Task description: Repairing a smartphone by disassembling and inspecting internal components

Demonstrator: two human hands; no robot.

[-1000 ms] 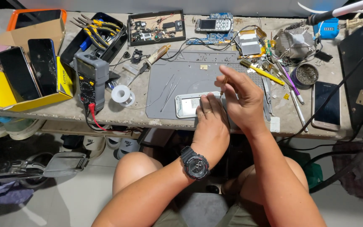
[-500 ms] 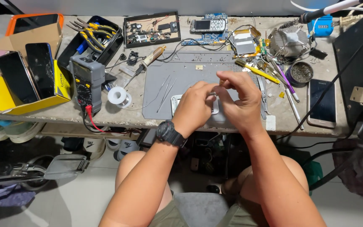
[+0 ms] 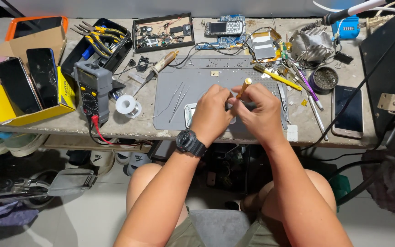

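Grey multimeter (image 3: 95, 87), solder spool (image 3: 126, 105), yellow box (image 3: 65, 98) of phones, pliers tray (image 3: 98, 36), round heatsink (image 3: 313, 44)

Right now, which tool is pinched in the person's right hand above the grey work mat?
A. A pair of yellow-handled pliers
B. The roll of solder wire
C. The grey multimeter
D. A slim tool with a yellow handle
D: the right hand pinches a slim yellow-handled tool over the grey mat; the pliers, multimeter and solder roll lie untouched to the left.
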